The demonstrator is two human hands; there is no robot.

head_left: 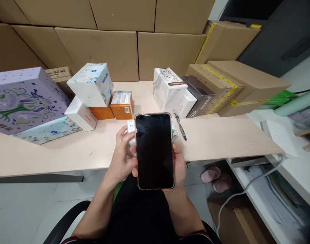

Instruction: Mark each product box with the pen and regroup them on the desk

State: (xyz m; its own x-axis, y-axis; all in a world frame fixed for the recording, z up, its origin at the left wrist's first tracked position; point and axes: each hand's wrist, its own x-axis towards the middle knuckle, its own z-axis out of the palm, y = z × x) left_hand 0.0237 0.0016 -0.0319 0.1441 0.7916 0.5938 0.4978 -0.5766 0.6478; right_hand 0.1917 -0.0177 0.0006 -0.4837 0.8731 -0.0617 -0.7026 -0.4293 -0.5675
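Observation:
A smartphone (155,152) in a clear case stands upright before me, its screen black with faint reflections. Along its right edge my right hand (179,166) is closed, the fingers mostly hidden behind it. My left hand (123,154) is at the left edge, fingers curled and thumb against the phone. Behind the phone lies a small white patterned item (131,126), largely covered; its kind is hidden. A black-and-grey pen (180,127) rests on the table just right of the phone.
On the light wooden table (94,152), a purple box (25,98), a floral white box (91,84) and an orange box (121,105) stand left. To the right are a "Super Meal" box (167,89), a dark box (199,96) and taped cartons (218,84). Large cartons (99,54) line the back.

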